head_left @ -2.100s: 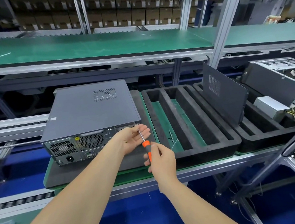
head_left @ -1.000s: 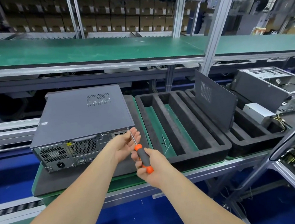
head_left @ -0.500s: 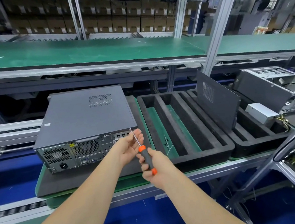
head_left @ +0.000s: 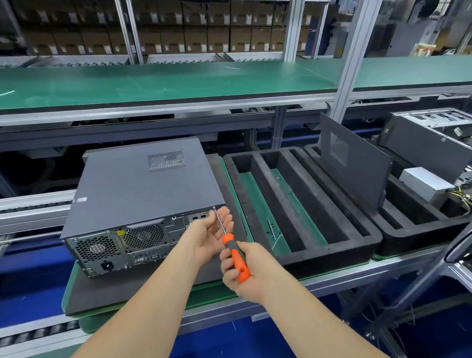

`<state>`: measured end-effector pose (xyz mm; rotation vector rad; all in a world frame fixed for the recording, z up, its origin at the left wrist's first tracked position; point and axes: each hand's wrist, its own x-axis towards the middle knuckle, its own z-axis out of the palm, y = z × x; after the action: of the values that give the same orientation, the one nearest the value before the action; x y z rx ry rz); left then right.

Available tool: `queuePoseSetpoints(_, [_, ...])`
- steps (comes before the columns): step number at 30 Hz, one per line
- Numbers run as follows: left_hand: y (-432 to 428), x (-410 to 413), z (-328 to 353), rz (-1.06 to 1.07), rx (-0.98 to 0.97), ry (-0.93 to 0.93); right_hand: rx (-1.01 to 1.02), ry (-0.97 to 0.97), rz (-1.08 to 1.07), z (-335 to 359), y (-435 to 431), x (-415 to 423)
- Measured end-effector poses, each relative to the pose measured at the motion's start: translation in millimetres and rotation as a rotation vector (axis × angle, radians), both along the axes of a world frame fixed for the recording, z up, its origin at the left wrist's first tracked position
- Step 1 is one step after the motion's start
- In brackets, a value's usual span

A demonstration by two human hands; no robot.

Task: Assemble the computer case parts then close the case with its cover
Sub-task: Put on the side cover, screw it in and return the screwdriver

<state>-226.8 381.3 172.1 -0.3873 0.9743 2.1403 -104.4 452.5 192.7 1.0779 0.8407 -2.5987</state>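
A dark grey computer case [head_left: 137, 188] lies flat on a black foam pad [head_left: 117, 288], its cover on and its rear panel with fans facing me. My right hand [head_left: 246, 269] grips the orange handle of a screwdriver [head_left: 235, 256]. The metal shaft points up to the top right corner of the rear panel, where its tip meets the case. My left hand [head_left: 212, 235] is cupped beside the shaft, fingers lightly curled around it near the tip.
Right of the case sits an empty black foam tray [head_left: 300, 200] with long slots. Further right a loose side panel [head_left: 351, 161] stands upright in a second tray, beside a silver power supply [head_left: 426, 185] and an open case [head_left: 444, 141]. A green shelf [head_left: 128, 85] runs above.
The screwdriver handle has turned in my right hand while the tip stayed at the case's rear corner. My left hand has kept steadying the shaft. The view shifted slightly.
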Motion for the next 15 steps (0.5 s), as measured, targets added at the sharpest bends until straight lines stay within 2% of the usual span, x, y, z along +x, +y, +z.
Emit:
queuePoseSetpoints(1, [-2.0,-0.4,0.2,-0.005,0.01,-0.002,-0.05,0.01,-0.001,-0.2,0.1,1.7])
queuePoseSetpoints(3, [-1.6,-1.6,1.4,-0.002,-0.048,0.027,0.082,0.007,0.04,-1.5,-2.5,3.4])
queuePoseSetpoints(5, [2.1,-1.7,2.3,0.006,-0.126,0.067,0.458,-0.032,0.074,-6.7,-7.6,5.0])
queuePoseSetpoints(8, [6.5,-2.7,-1.4,0.016,-0.17,0.078,1.188,-0.058,0.156,-21.3,-9.2,6.5])
queuePoseSetpoints(9, [6.8,-3.4,-3.4,0.02,-0.178,0.079,1.296,-0.067,0.157,-24.6,-8.4,5.7])
queuePoseSetpoints(10, [6.4,-3.9,-5.6,0.024,-0.186,0.079,1.272,-0.054,0.133,-25.1,-8.0,5.2])
queuePoseSetpoints(11, [5.4,-4.6,-7.8,0.024,-0.193,0.077,1.154,-0.035,0.111,-23.8,-8.8,4.2])
queuePoseSetpoints(13, [3.3,-6.0,-11.6,0.02,-0.191,0.071,0.858,-0.028,0.11,-18.9,-9.5,1.0])
queuePoseSetpoints(15, [1.8,-7.7,-13.4,0.007,-0.2,0.079,0.473,-0.012,0.09,-16.8,-5.8,-1.4])
